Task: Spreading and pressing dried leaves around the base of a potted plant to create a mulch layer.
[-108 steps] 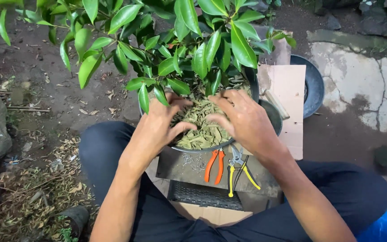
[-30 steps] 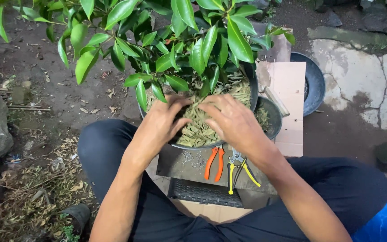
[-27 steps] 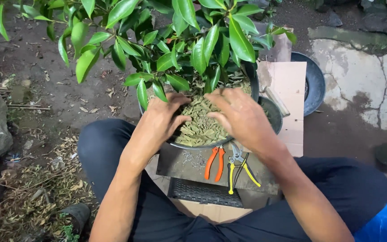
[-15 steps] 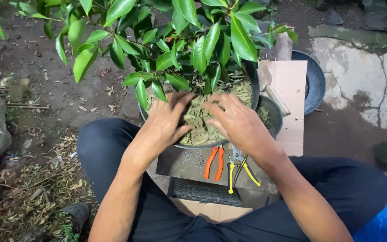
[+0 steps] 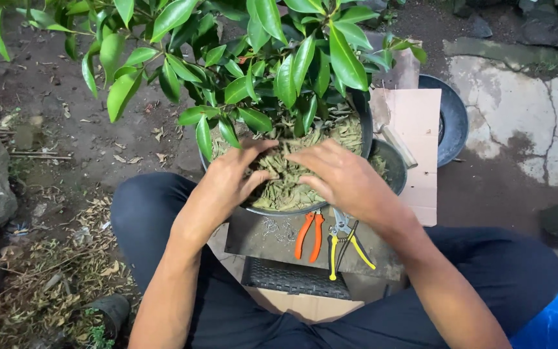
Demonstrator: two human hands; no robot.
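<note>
Now left hand, right hand, dried leaves between, touching both

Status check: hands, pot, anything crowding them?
Left hand and right hand spread flat on dry leaves in the dark pot. Green foliage overhangs the fingers. Orange pliers beside the pot, untouched.
</note>
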